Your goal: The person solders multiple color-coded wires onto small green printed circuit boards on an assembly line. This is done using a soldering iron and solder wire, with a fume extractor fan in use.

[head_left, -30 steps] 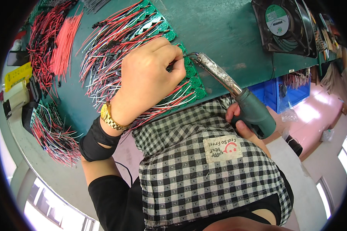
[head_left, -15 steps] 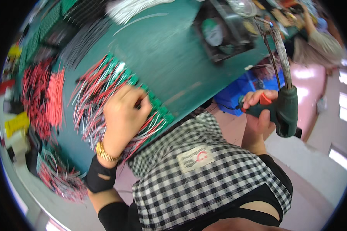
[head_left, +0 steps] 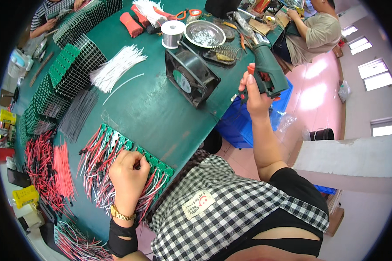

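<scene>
My left hand [head_left: 128, 174] rests on a row of small green circuit boards [head_left: 154, 163] with red, white and black wires [head_left: 98, 167] attached, at the near edge of the green table [head_left: 152, 113]. Its fingers press down on the boards and wires. My right hand [head_left: 252, 93] is raised off the table to the right and grips the dark green handle of a soldering gun [head_left: 268, 74] with an orange trigger; the gun's tip points up and away, toward a wire stand [head_left: 225, 51].
A black square fan [head_left: 189, 76] stands mid-table. Behind it sit a metal dish [head_left: 204, 33], a solder spool [head_left: 172, 34] and white wires [head_left: 115, 69]. Green board racks [head_left: 56, 82] and red wire piles [head_left: 48, 169] fill the left. A blue crate [head_left: 241, 126] sits below; other people work at the far end.
My right hand has lifted the soldering gun from the boards near my left hand, up and away to the right toward the stand. My left hand stays on the boards.
</scene>
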`<state>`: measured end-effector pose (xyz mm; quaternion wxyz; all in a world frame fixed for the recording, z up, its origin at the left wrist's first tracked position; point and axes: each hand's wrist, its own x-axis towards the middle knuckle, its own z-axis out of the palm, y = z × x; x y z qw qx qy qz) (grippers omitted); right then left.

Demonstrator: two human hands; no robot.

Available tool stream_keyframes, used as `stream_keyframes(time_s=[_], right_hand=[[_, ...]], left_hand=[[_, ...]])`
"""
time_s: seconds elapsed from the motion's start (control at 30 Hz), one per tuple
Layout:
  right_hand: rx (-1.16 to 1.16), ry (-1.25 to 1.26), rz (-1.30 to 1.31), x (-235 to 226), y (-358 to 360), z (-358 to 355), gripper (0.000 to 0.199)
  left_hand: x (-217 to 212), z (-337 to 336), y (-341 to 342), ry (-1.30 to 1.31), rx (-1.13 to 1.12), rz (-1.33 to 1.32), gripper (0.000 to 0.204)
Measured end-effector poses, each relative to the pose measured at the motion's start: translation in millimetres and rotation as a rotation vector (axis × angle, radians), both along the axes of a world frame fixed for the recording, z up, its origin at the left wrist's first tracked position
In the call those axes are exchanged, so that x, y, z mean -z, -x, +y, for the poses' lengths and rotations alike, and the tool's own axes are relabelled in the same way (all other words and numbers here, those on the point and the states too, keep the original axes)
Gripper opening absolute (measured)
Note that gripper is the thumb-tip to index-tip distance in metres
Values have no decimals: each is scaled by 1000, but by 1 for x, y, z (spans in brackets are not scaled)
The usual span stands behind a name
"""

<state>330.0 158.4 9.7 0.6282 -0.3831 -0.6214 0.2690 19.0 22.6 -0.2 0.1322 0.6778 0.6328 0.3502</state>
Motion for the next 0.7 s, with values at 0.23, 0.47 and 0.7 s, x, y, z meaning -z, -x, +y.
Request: stream_keyframes(time_s=[0.23, 0.47, 0.7], right_hand=[[-216, 167, 276, 28, 12, -23, 28], [-252, 113, 338, 33, 10, -46, 30], [-240, 49, 248, 26, 13, -54, 31]], left_hand=[[9, -3, 7, -43, 13, 63, 5], [-4, -12, 20, -2, 129, 190, 6], [-32, 11, 189, -62, -681, 372, 24]])
